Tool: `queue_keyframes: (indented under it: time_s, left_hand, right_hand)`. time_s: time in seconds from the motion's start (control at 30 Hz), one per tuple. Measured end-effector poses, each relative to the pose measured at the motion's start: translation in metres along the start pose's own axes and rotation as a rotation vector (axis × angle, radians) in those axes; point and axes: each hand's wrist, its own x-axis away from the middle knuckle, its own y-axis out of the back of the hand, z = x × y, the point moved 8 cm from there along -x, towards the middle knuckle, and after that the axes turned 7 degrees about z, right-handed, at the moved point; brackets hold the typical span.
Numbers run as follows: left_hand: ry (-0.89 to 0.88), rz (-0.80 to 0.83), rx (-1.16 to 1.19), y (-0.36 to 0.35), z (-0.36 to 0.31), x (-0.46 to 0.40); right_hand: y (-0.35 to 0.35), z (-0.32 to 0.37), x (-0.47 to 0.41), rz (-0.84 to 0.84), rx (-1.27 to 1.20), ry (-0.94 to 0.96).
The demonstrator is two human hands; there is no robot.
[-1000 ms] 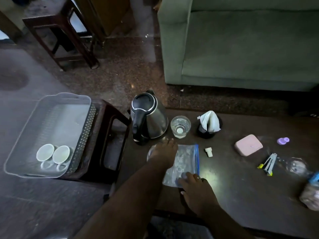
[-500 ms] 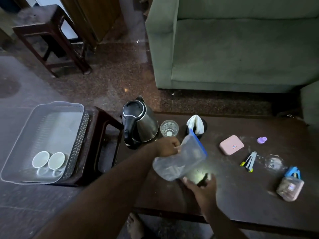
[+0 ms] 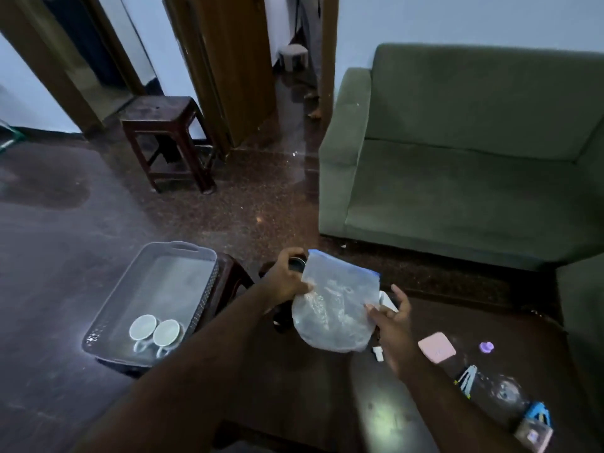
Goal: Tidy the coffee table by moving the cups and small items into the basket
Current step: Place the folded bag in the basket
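Cups (image 3: 154, 331), two white ones, sit side by side at the near end of the grey perforated basket (image 3: 202, 295), which rests on a dark wooden stool to the left of the counter (image 3: 294, 387). Held up in the air above the counter's far left part is a clear zip bag (image 3: 333, 312) with a blue seal strip along its top edge. The left hand (image 3: 287, 282) grips the bag at its upper left edge, fingers curled closed on the plastic. The right hand (image 3: 390, 317) touches the bag's right side with its fingertips, the fingers loosely spread rather than clamped. Behind the left hand and the bag, a dark kettle is mostly hidden.

On the counter to the right lie a small white piece (image 3: 378, 353) just below the bag, a pink square case (image 3: 436, 347), a small purple item (image 3: 486, 347) beyond it, a pale blue clip-like tool (image 3: 466, 380), a clear round lid or glass piece (image 3: 506, 392), and at the near right edge a small pouch with a blue clip (image 3: 536, 426). A green sofa (image 3: 474, 178) stands behind the counter.
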Motion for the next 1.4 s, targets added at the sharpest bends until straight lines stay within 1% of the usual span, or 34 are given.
queue_keyframes:
  time_s: [0.07, 0.1, 0.23, 0.3, 0.37, 0.43, 0.53, 0.6, 0.7, 0.77, 0.8, 0.87, 0.9, 1.0, 1.07, 1.13, 1.2, 1.3, 1.4]
  left_hand:
    - [-0.024, -0.025, 0.023, 0.025, -0.009, 0.015]
    - [0.003, -0.017, 0.031, 0.035, -0.01, 0.021]
    - [0.094, 0.037, -0.001, 0.086, 0.006, 0.045]
    - [0.116, 0.032, -0.057, 0.111, 0.021, 0.052]
    - [0.128, -0.025, -0.139, 0.14, 0.04, 0.055]
    - [0.116, -0.12, -0.21, 0.167, 0.056, 0.059]
    - [0.103, -0.284, -0.302, 0.211, 0.082, 0.069]
    - [0.13, -0.359, -0.366, 0.235, 0.099, 0.076]
    - [0.148, -0.447, -0.221, 0.269, 0.125, 0.087]
    - [0.159, -0.48, -0.051, 0.288, 0.144, 0.09]
    - [0.169, -0.49, 0.068, 0.297, 0.155, 0.091]
    - [0.209, -0.479, 0.272, 0.307, 0.177, 0.091]
    - [0.232, -0.475, 0.323, 0.311, 0.187, 0.091]
    - [0.29, -0.494, 0.445, 0.318, 0.221, 0.088]
    - [0.308, -0.508, 0.457, 0.321, 0.246, 0.081]
    - [0.301, -0.52, 0.326, 0.324, 0.259, 0.072]
    - [0.305, -0.531, 0.073, 0.328, 0.266, 0.059]
    - [0.366, -0.558, -0.333, 0.33, 0.268, 0.043]
    - [0.307, -0.585, -0.664, 0.326, 0.253, 0.027]
  right_hand:
    - [-0.026, 0.02, -0.004, 0.048, 0.115, 0.059]
    - [-0.039, 0.026, -0.008, 0.091, 0.159, 0.069]
    - [-0.107, 0.036, -0.019, 0.35, 0.278, -0.03]
    - [-0.136, 0.037, -0.032, 0.444, 0.426, -0.035]
    - [-0.167, 0.029, -0.048, 0.499, 0.639, -0.021]
    - [-0.197, 0.018, -0.065, 0.516, 0.784, 0.017]
    - [-0.247, -0.003, -0.086, 0.556, 0.891, 0.082]
    - [-0.277, -0.011, -0.095, 0.563, 0.915, 0.096]
    - [-0.321, -0.022, -0.113, 0.547, 0.805, 0.017]
    - [-0.352, -0.032, -0.121, 0.586, 0.748, -0.035]
    - [-0.37, -0.039, -0.126, 0.621, 0.765, -0.032]
    - [-0.405, -0.053, -0.134, 0.691, 0.885, 0.0]
    - [-0.421, -0.059, -0.14, 0.686, 0.945, 0.026]
    - [-0.461, -0.08, -0.164, 0.672, 1.066, 0.125]
    - [-0.481, -0.098, -0.18, 0.696, 1.154, 0.185]
    - [-0.496, -0.113, -0.19, 0.729, 1.241, 0.235]
    - [-0.506, -0.128, -0.201, 0.754, 1.297, 0.275]
    - [-0.513, -0.143, -0.213, 0.763, 1.41, 0.32]
    - [-0.519, -0.151, -0.215, 0.771, 1.602, 0.394]
